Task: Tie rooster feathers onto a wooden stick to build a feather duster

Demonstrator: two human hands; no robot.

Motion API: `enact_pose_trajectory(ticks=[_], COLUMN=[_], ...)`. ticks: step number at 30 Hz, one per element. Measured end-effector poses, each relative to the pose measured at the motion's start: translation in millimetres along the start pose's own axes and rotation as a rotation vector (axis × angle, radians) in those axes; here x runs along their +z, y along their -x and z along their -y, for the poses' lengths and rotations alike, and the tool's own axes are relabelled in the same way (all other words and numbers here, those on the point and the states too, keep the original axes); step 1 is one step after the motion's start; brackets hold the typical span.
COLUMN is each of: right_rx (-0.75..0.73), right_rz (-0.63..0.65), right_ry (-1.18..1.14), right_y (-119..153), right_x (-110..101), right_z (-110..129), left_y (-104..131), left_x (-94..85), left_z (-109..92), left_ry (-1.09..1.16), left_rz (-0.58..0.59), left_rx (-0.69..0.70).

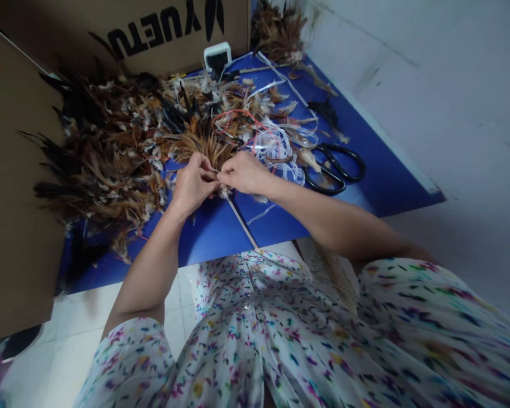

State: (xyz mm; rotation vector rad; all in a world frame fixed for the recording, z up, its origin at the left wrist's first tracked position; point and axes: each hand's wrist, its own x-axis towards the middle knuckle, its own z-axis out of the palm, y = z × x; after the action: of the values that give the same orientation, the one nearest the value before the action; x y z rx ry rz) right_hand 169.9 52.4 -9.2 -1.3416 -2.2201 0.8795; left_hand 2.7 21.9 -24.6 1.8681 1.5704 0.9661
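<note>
My left hand (194, 182) and my right hand (244, 173) meet over the blue table, fingertips pinched close together. What lies between the fingertips is too small to make out clearly. Just beyond them fans a bunch of brown feathers (206, 140), set around the upper part of a thin stick (241, 221). The stick's bare lower end slants toward my body at the table's near edge. To the right of my right hand is a tangle of white plastic string (272, 141), with a red strand (238, 113) running over the feathers.
Loose brown and black feathers (106, 164) heap across the left and back of the blue table (391, 192). Black-handled scissors (334, 169) lie at the right. A white-framed device (217, 58) stands before a cardboard box (165, 48). A wall (429, 85) borders the right side.
</note>
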Motion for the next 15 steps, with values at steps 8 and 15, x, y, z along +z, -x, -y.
enact_pose_trajectory(ticks=[8, 15], right_rx=[-0.013, -0.094], right_rz=[0.035, 0.123], right_ry=[-0.128, -0.065], right_y=[0.2, 10.2], right_x=[-3.2, -19.7], right_z=[-1.6, 4.0], left_y=[0.1, -1.9], left_x=[-0.8, -2.0], left_z=[0.0, 4.1], left_ry=[0.119, 0.224], left_rz=[0.068, 0.075], left_rx=[-0.018, -0.012])
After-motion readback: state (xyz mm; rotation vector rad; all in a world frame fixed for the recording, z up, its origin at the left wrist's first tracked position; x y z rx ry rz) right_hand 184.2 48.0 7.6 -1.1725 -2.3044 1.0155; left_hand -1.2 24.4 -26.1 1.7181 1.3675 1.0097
